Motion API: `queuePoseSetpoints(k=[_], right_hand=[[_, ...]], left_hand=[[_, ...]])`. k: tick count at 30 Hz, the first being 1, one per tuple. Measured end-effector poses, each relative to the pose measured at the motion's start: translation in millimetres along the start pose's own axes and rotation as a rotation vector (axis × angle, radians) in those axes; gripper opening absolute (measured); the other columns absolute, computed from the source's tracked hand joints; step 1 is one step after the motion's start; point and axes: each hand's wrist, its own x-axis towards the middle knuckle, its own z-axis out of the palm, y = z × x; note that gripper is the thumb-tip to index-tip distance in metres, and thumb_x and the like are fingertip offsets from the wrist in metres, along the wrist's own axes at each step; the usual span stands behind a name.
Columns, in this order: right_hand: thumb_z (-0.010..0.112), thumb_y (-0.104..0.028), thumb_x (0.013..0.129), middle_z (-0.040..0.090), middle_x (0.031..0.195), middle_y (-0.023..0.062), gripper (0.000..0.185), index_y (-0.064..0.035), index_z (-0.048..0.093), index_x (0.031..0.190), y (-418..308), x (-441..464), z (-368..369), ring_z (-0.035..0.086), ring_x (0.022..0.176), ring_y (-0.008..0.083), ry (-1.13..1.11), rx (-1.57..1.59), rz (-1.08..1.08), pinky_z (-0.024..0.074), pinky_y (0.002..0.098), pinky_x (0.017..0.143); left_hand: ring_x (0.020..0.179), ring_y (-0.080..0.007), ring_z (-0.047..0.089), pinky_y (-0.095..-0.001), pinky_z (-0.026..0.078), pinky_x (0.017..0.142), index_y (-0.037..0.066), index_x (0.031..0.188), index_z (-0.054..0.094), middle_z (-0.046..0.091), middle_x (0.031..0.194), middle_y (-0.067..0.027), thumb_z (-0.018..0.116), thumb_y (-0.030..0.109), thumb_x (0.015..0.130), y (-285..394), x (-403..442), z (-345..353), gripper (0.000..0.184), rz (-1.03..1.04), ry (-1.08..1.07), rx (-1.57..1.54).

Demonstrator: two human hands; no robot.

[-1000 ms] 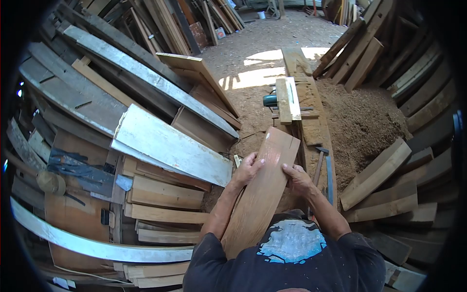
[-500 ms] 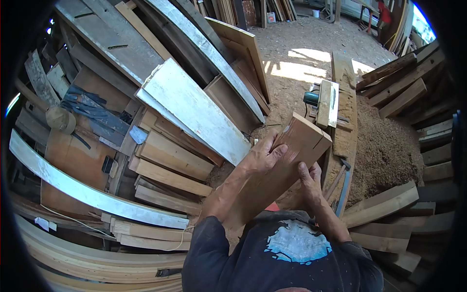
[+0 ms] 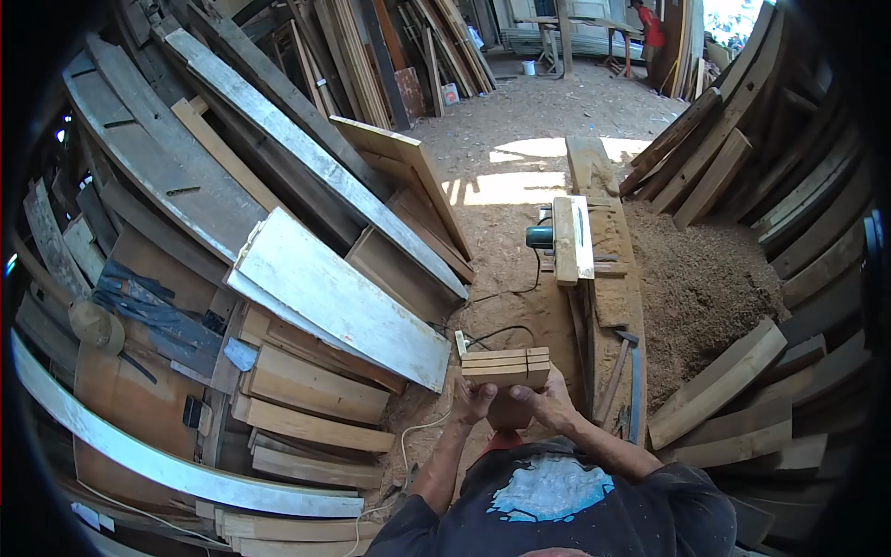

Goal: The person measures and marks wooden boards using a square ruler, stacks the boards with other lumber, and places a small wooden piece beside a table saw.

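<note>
A thick wooden board point(image 3: 506, 373) is held out before my chest, its end face toward the top of the view. Dark lines run across that end, and one short dark line crosses them near its right side. My left hand point(image 3: 476, 401) grips the board's left edge, closed around it. On the right edge, my right hand point(image 3: 548, 401) is closed too, with the thumb pressed on the near face. Several of my fingers are hidden by the board. Beyond it, a green-bodied power tool fixed to a wooden block point(image 3: 564, 243) sits on a long beam point(image 3: 617, 278).
A hammer point(image 3: 616, 376) lies on the beam beside a blue strip point(image 3: 638, 390). Sawdust point(image 3: 710, 292) is heaped to the right. White-painted boards point(image 3: 339, 292) and stacked planks point(image 3: 316, 381) fill the left. A black cable point(image 3: 506, 330) crosses the floor. A person in red point(image 3: 650, 35) stands far back.
The board has swung from slanting up to the right to pointing straight ahead, end face showing, and sits lower. Both hands moved with it. My view has tilted up and turned right.
</note>
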Motion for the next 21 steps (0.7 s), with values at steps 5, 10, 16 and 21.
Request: queuePoseSetpoints(k=[5, 10, 16, 21], right_hand=[[0.084, -0.027, 0.084, 0.063, 0.118, 0.0067, 0.058, -0.0035, 0.051, 0.126, -2.8, -6.0, -19.4, 0.057, 0.112, 0.0139, 0.002, -0.011, 0.005, 0.0469, 0.0336, 0.098], [0.084, -0.021, 0.083, 0.067, 0.109, 0.0049, 0.047, -0.0031, 0.056, 0.116, 2.3, -6.7, -37.2, 0.061, 0.104, 0.0125, 0.009, -0.075, 0.003, 0.0494, 0.0318, 0.093], [0.086, -0.014, 0.080, 0.069, 0.099, 0.0033, 0.039, -0.0040, 0.060, 0.107, 55.8, -6.2, -60.6, 0.061, 0.096, 0.0107, -0.098, -0.234, 0.123, 0.0506, 0.0305, 0.086], [0.088, -0.020, 0.073, 0.072, 0.091, 0.0103, 0.040, -0.0039, 0.065, 0.103, 85.4, 1.7, -74.6, 0.067, 0.088, 0.0200, -0.198, -0.646, 0.132, 0.0526, 0.0343, 0.080]], left_hand=[[0.103, -0.0194, 0.066, -0.0349, 0.053, 0.088, -0.004, 0.122, 0.060, 0.069, 0.110, -0.0110, 0.073, 0.057, 0.086, -14.8, 1.6, 4.9, 0.072, -0.092, -0.137, 0.023], [0.096, -0.0146, 0.065, -0.0303, 0.053, 0.084, 0.000, 0.115, 0.062, 0.070, 0.103, -0.0077, 0.080, 0.032, 0.087, -4.2, 5.9, 13.8, 0.046, -0.043, -0.177, 0.090], [0.090, -0.0137, 0.067, -0.0297, 0.054, 0.081, 0.005, 0.101, 0.063, 0.071, 0.093, -0.0056, 0.086, 0.018, 0.080, -13.3, -16.1, -0.3, 0.034, -0.155, -0.165, 0.380], [0.089, -0.0133, 0.069, -0.0308, 0.056, 0.080, 0.005, 0.105, 0.065, 0.073, 0.094, -0.0063, 0.088, 0.017, 0.077, -42.9, -38.2, -6.0, 0.038, -0.327, -0.092, 0.520]])
